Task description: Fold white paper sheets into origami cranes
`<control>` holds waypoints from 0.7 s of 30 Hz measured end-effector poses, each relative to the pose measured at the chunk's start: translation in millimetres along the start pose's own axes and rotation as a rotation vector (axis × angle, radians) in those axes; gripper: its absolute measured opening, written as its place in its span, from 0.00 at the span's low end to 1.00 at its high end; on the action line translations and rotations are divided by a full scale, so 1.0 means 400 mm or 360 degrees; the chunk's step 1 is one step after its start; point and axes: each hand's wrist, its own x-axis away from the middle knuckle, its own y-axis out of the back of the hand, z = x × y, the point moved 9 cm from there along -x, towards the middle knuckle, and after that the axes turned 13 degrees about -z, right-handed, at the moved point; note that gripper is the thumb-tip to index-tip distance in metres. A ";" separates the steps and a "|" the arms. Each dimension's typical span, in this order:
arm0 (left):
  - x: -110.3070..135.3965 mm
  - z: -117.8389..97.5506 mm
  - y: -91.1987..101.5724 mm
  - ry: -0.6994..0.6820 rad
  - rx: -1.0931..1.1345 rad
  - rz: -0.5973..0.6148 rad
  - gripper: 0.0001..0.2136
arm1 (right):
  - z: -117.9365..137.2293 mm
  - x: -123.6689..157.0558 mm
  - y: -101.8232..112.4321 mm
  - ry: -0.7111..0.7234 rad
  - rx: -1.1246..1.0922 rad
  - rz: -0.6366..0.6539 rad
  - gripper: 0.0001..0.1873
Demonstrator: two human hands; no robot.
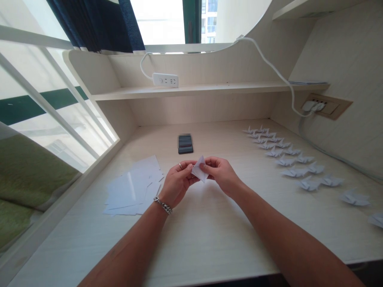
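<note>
Both hands hold a small folded piece of white paper (pixel 199 169) above the middle of the pale wooden desk (pixel 209 231). My left hand (pixel 177 182), with a ring and a metal bracelet, pinches its left side. My right hand (pixel 220 173) pinches its right side. Both hands are closed on the paper. A loose stack of white paper sheets (pixel 133 187) lies just left of my left hand.
Several folded white paper cranes (pixel 295 161) lie in two rows along the desk's right side. A dark phone (pixel 185 144) lies beyond the hands. A white power strip (pixel 165 79) sits on the shelf, its cable running to a wall socket (pixel 324 106).
</note>
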 end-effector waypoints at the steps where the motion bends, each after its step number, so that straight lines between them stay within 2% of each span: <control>1: 0.000 0.000 0.001 -0.0007 -0.0020 0.0004 0.12 | -0.001 0.000 0.000 -0.0006 0.0000 0.0004 0.19; 6: -0.004 0.004 0.007 -0.0061 -0.0193 -0.0002 0.15 | -0.005 -0.010 0.005 0.0084 0.0123 -0.0013 0.20; 17: -0.008 0.010 0.005 -0.0045 -0.0144 0.0043 0.15 | 0.018 -0.008 0.006 0.0309 0.0382 0.0005 0.16; 21: -0.007 0.013 0.001 -0.0024 -0.0148 0.0076 0.15 | 0.035 0.000 0.012 0.0403 0.0546 -0.0049 0.13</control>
